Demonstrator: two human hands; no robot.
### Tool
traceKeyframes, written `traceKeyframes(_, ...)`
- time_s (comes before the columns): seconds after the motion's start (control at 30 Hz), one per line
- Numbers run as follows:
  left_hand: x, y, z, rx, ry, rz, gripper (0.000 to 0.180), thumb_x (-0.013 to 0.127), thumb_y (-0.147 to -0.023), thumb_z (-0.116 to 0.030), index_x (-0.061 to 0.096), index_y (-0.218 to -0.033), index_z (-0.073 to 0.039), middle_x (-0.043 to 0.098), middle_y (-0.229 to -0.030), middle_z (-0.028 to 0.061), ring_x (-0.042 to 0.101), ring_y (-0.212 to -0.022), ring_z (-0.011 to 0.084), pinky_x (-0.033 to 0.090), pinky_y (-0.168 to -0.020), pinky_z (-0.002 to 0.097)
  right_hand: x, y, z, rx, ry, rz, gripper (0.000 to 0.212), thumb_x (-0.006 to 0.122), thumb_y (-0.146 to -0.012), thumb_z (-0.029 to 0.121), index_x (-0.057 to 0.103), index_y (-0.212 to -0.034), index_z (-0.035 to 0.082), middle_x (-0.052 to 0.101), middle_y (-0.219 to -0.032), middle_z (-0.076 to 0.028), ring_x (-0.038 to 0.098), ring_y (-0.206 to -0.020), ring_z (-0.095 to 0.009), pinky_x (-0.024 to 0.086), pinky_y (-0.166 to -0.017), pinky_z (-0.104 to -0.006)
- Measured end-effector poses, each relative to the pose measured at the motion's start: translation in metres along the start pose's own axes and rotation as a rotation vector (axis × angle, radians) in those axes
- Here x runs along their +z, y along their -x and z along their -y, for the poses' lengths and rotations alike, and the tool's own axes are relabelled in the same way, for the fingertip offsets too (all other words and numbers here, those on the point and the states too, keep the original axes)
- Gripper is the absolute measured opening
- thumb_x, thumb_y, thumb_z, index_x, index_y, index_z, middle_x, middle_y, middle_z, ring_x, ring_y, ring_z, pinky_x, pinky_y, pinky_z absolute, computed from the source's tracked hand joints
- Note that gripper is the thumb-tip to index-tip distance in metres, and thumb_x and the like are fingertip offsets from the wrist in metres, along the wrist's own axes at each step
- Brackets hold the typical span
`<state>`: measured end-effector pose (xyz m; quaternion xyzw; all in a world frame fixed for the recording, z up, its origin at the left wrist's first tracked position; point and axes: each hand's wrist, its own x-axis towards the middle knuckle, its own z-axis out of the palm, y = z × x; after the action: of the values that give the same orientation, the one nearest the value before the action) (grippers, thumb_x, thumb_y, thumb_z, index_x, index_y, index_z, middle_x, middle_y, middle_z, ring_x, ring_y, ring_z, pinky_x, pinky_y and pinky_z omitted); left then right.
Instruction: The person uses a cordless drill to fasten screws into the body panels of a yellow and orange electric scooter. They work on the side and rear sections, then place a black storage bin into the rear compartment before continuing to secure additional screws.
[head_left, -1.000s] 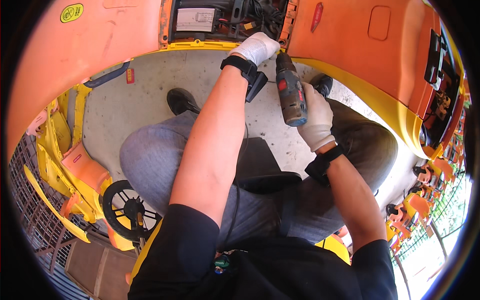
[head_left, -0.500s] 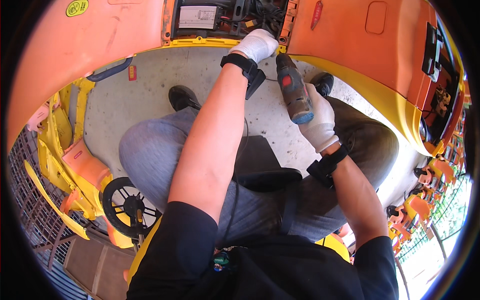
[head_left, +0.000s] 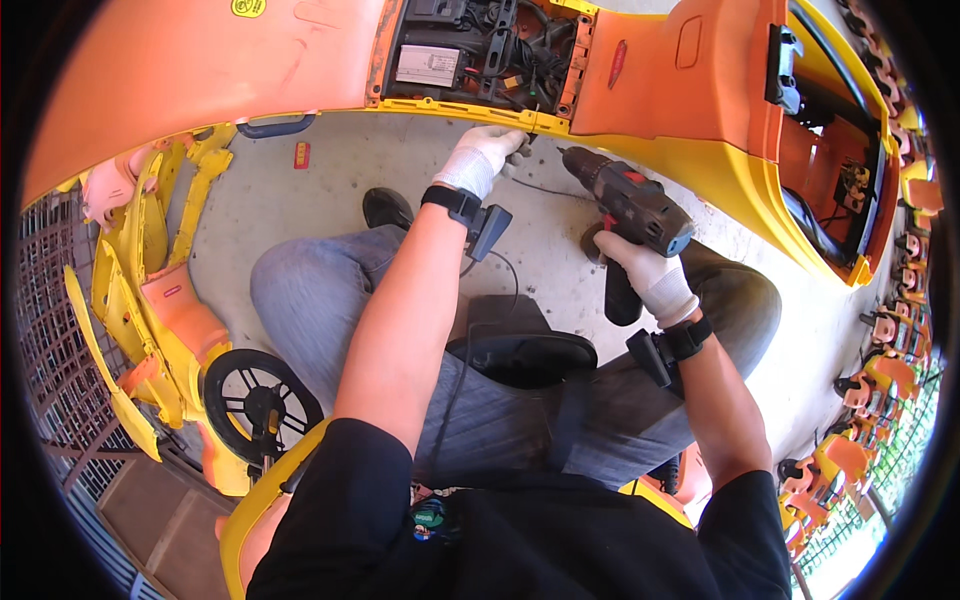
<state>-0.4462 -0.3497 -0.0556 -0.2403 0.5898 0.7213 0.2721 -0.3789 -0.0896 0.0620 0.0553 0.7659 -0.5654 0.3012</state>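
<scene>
As the denim-clad legs (head_left: 320, 290) spread apart, the gloved right hand (head_left: 655, 278) has its fingers clamped around the grip of a power drill (head_left: 640, 205), raised beyond the right knee (head_left: 735, 300), its nose apart from a yellow rim (head_left: 450, 110). The gloved left hand (head_left: 483, 158) has fingers curled together near this rim; whether they hold anything cannot be told. Beyond, an orange shell's (head_left: 240, 85) open compartment (head_left: 577, 65) contains a silver box (head_left: 427, 66).

I see open floor (head_left: 545, 245) mid-frame; a cable (head_left: 545, 188) crosses just above, drill (head_left: 650, 210) blocks right, orange body (head_left: 200, 90) bars the top.
</scene>
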Motion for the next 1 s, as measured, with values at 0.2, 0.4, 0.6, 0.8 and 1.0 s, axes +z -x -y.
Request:
traceKeyframes(0.2, 0.012, 0.067, -0.040, 0.037, -0.148, 0.066, 0.020, 0.059, -0.098, -0.016, 0.064, -0.110, -0.001, 0.069, -0.095, 0.0055, 0.060, -0.073, 0.0094, 0.047, -0.061, 0.0215, -0.009, 0.042, 0.037, -0.030, -0.039, -0.016, 0.025, 0.069, -0.083, 0.006, 0.064, -0.106, 0.002, 0.063, -0.084, -0.004, 0.061, -0.072, -0.013, 0.050, -0.066, -0.0280)
traceKeyframes(0.4, 0.004, 0.119, -0.054, 0.145, 0.038, 0.133, 0.017, 0.062, -0.098, -0.019, 0.064, -0.104, -0.002, 0.063, -0.084, 0.0013, 0.056, -0.069, 0.0083, 0.046, -0.063, 0.0220, -0.009, 0.059, 0.038, -0.112, 0.062, 0.071, 0.021, 0.074, -0.081, 0.011, 0.064, -0.099, 0.007, 0.063, -0.081, 0.000, 0.059, -0.074, -0.011, 0.050, -0.068, -0.0283)
traceKeyframes(0.6, 0.004, 0.115, -0.049, 0.104, 0.324, 0.063, 0.016, 0.061, -0.098, -0.014, 0.063, -0.104, 0.000, 0.063, -0.088, 0.0045, 0.056, -0.070, 0.0092, 0.045, -0.061, 0.0217, -0.006, 0.053, 0.037, -0.187, 0.098, 0.105, 0.023, 0.075, -0.081, 0.010, 0.064, -0.101, 0.007, 0.063, -0.085, 0.001, 0.058, -0.077, -0.010, 0.049, -0.071, -0.0280)
traceKeyframes(0.8, 0.008, 0.105, -0.055, 0.123, 0.381, 0.154, 0.018, 0.059, -0.100, -0.018, 0.062, -0.101, 0.000, 0.062, -0.086, 0.0043, 0.055, -0.068, 0.0091, 0.044, -0.059, 0.0216, -0.010, 0.049, 0.033, -0.156, 0.048, 0.070, 0.019, 0.073, -0.082, 0.009, 0.064, -0.098, 0.008, 0.063, -0.084, 0.001, 0.058, -0.074, -0.010, 0.049, -0.068, -0.0280)
traceKeyframes(1.0, 0.008, 0.107, -0.055, 0.090, 0.346, 0.161, 0.019, 0.058, -0.100, -0.020, 0.061, -0.097, -0.002, 0.060, -0.081, 0.0029, 0.051, -0.064, 0.0076, 0.042, -0.056, 0.0213, -0.011, 0.046, 0.035, -0.133, 0.077, 0.097, 0.018, 0.073, -0.082, 0.009, 0.064, -0.097, 0.008, 0.062, -0.084, 0.000, 0.058, -0.075, -0.010, 0.049, -0.069, -0.0288)
